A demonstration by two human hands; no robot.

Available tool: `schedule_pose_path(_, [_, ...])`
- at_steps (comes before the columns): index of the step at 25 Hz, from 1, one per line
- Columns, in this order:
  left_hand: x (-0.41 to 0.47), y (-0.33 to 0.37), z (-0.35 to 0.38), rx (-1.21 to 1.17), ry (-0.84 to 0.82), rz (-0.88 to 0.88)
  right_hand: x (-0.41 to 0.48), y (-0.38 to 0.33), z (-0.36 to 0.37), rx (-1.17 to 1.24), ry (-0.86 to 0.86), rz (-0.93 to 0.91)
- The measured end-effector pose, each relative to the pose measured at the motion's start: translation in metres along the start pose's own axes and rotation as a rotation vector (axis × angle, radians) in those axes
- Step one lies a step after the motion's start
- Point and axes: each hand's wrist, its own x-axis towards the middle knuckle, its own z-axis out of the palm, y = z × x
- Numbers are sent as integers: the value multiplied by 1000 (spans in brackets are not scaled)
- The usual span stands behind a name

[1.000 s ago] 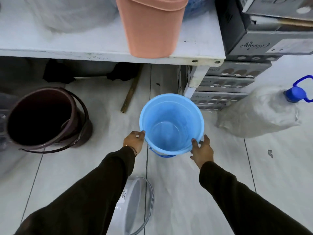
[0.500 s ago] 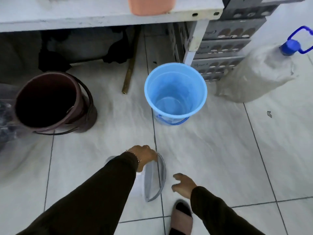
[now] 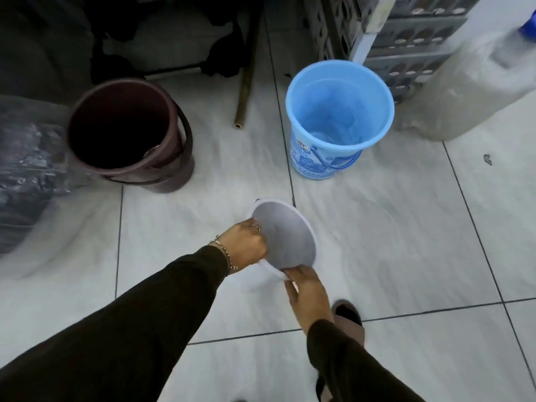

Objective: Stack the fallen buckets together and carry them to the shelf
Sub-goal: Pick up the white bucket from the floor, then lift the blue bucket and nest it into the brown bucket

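Gripping a white bucket (image 3: 285, 236) by its rim, left hand (image 3: 250, 242) and right hand (image 3: 308, 294) are lifting it above the tiled floor (image 3: 391, 242), with a blue bucket (image 3: 339, 117) and maroon bucket (image 3: 127, 132) standing beyond, a brass pipe (image 3: 246, 82) lying between them.

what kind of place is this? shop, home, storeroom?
Probably a storeroom or shop back room, not certain. Stacked grey plastic crates stand against a white shelf leg, a large translucent water jug sits on the white tiled floor, and bundled plastic-wrapped goods lie left.

White bucket (image 3: 285, 239) tilted (held); blue bucket (image 3: 339, 111), maroon bucket (image 3: 121, 126) upright.
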Motion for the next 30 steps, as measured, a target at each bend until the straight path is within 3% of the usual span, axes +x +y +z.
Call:
schedule_pose_path(2, [-27,8,12,-51,14,-50,7,4,-10,-235,-92,-212])
schedule_pose_path(5, [-42,48,54,-237,-222,-184,10,4,1,-575,-221,-384])
schedule_pose_path(7, [-45,69,61,-286,-289,-224,6,2,8,-735,-290,-431])
schedule_pose_path(9, [-48,86,66,-334,-223,-257,1,7,13,-870,-389,-473])
schedule_pose_path(11, [-54,91,68,-305,-142,-276,-2,13,10,-886,-459,-508])
schedule_pose_path(15, [-63,64,61,-519,-172,-305,6,17,-37,-614,-364,-513])
schedule_pose_path(19, [-43,17,11,-819,54,-561,47,27,-112,-370,-157,-186])
schedule_pose_path(24, [67,-38,-59,-1631,431,-1002,166,31,-187,181,109,434])
schedule_pose_path(27, [159,-76,-87,-2006,537,-1117,241,35,-213,411,15,693])
schedule_pose_path(30, [226,-97,-91,-2203,490,-1215,275,31,-213,679,-199,867])
